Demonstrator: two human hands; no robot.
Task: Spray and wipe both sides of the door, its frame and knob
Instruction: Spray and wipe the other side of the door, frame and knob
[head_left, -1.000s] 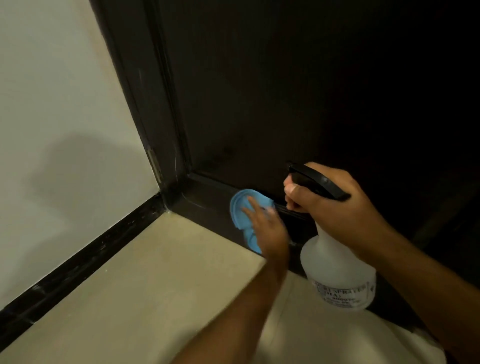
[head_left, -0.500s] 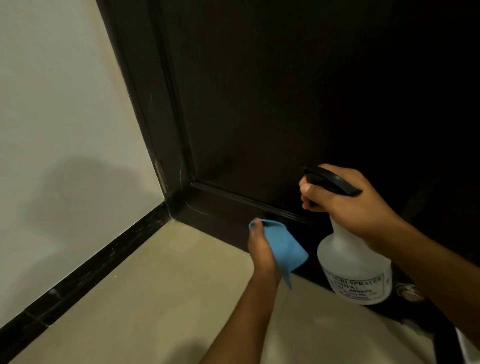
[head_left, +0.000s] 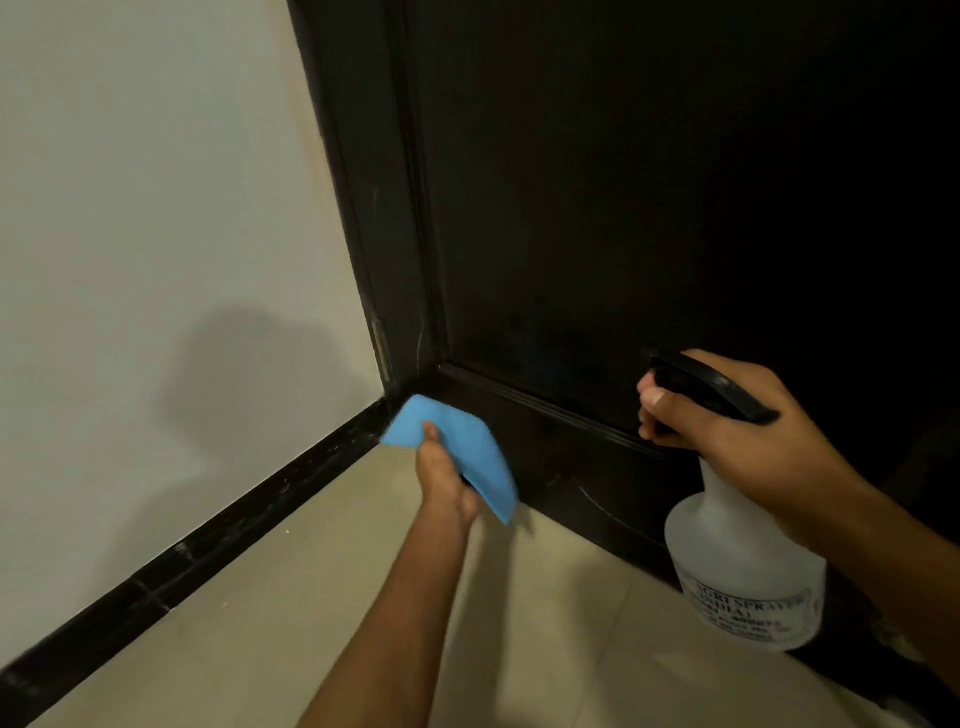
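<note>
The dark brown door fills the upper right, with its dark frame running down the left edge to the floor. My left hand grips a blue cloth pressed against the door's bottom rail, close to the corner where door, frame and floor meet. My right hand holds a translucent white spray bottle by its black trigger head, just in front of the door's lower part. No knob is in view.
A white wall stands on the left with a black skirting strip along its foot. Beige tiled floor lies below. A small brass hinge shows low on the frame.
My left hand has swept the blue cloth leftward along the bottom rail into the corner by the frame. The right hand with the bottle has stayed roughly where it was.
</note>
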